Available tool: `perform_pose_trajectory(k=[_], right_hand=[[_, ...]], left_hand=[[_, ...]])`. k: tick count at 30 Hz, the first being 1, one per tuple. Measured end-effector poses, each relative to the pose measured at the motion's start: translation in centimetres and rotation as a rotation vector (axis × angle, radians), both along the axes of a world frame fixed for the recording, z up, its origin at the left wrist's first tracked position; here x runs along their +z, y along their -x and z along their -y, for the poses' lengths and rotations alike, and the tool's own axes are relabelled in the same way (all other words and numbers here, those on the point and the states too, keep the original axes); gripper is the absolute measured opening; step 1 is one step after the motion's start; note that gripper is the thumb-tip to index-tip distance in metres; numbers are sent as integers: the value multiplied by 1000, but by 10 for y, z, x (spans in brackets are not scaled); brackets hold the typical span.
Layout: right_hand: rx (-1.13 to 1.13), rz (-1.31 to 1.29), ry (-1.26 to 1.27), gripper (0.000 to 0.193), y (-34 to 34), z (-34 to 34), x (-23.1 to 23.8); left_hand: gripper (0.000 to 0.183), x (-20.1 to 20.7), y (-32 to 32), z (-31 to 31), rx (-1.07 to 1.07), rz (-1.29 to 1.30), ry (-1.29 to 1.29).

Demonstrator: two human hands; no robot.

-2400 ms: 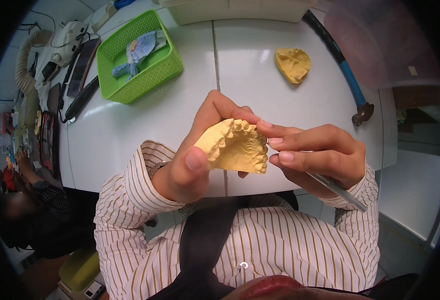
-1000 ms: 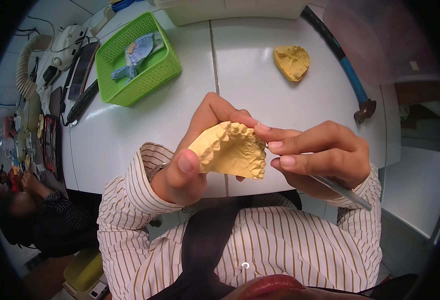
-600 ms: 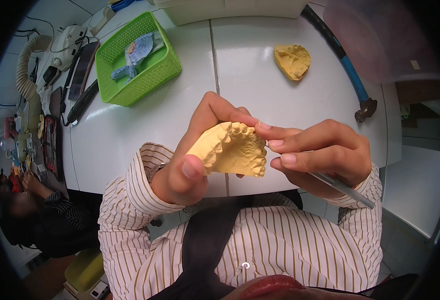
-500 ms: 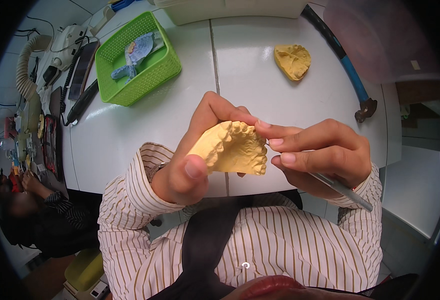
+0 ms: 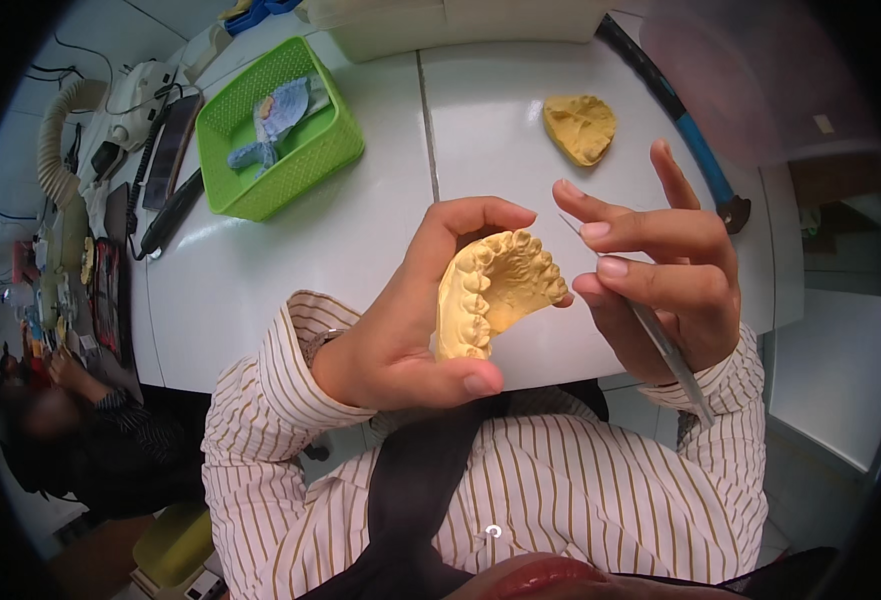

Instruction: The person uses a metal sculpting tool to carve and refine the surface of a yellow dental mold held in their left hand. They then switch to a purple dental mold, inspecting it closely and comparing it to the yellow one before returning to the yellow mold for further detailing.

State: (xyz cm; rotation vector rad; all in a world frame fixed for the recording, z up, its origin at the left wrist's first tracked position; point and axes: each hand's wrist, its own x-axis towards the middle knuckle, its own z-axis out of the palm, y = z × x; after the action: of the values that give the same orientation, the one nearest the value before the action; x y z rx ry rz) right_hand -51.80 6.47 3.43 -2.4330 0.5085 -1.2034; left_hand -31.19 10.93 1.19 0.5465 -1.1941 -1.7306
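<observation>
My left hand (image 5: 397,330) grips a yellow plaster dental model (image 5: 468,300) with its row of teeth turned upward and toward me. The thumb presses along its near end and the fingers curl round the far side. To the right, my right hand (image 5: 665,275) pinches a slim metal carving instrument (image 5: 668,355) between thumb and fingers. Its thin pointed tip sticks out past the fingertips at upper left, apart from the model. The handle slants down toward my right cuff. A second yellow dental model (image 5: 580,130) lies on the white table beyond my right hand.
A green plastic basket (image 5: 295,170) at the far left holds blue impression material (image 5: 282,112). A hammer with a blue-and-black handle (image 5: 695,145) lies at the right. Behind stands a pale container (image 5: 470,25). A black handpiece (image 5: 172,213) lies left; a co-worker (image 5: 70,430) sits at far left.
My right hand has drawn away from the dental model to the right, its fingers lifting and spreading. My left hand has turned the model and moved it slightly right.
</observation>
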Motion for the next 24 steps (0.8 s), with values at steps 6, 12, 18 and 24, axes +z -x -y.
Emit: perform_pose_trajectory(k=[6,12,18,24], right_hand=[[106,-29,0,27,2,-5,0],[45,276,-294,26,3,5,-3],[174,294,-456,22,-2,4,0],[230,303,-579,25,-4,-1,-1]], left_hand=[[99,-15,-10,5,-40,197,238],[84,-12,1,8,-30,53,345],[86,-8,-1,8,27,206,431],[95,-4,-2,10,76,330,515]])
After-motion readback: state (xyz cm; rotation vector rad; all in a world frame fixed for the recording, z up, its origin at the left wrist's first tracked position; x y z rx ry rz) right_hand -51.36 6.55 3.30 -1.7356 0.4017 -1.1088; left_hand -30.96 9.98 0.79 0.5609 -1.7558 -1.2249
